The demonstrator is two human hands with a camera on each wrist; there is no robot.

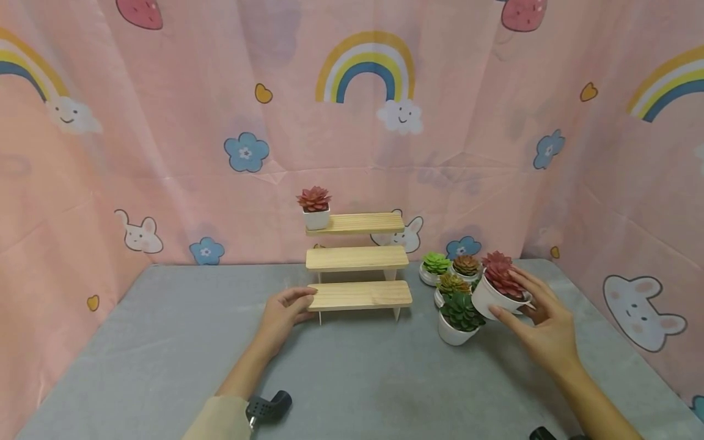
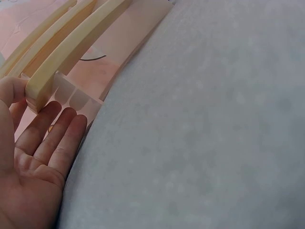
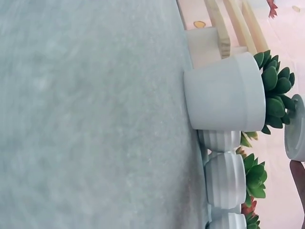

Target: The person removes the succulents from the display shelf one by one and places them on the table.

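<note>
My right hand (image 1: 550, 333) holds a white pot with a red artificial succulent (image 1: 499, 274) by its sides, tilted above the other pots. In the right wrist view only a fingertip and part of the held pot (image 3: 296, 131) show at the edge. A three-tier wooden display shelf (image 1: 360, 296) stands mid-table. At the left end of its lowest board, my left hand (image 1: 279, 316) grips the wood between thumb and fingers, some fingers reaching beneath. On the top board's left end sits a square white pot with a red succulent (image 1: 316, 219).
Right of the shelf, several white-potted succulents cluster on the table: a dark green one (image 1: 461, 313) in front, an olive-yellow one (image 1: 452, 284), a bright green one (image 1: 436, 263) and a brown one (image 1: 465, 265). A pink patterned curtain (image 1: 467, 122) hangs behind the grey tabletop (image 1: 352, 379).
</note>
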